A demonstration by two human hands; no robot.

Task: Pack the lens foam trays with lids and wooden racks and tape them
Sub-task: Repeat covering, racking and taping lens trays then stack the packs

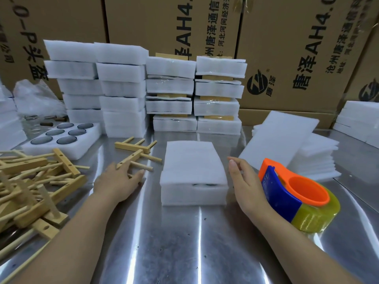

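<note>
Left hand, fingers straight and gripping nothing, touches a wooden rack left of the lidded foam tray at the centre of the table, right hand loose and empty beside it; racking seems in hand, so next grasp that rack and seat it on top.

A scuffed, shiny stainless-steel tabletop carries bright streaks of reflected light. Behind it stand tall brown cardboard cartons printed with black characters, apparently stacked.
</note>
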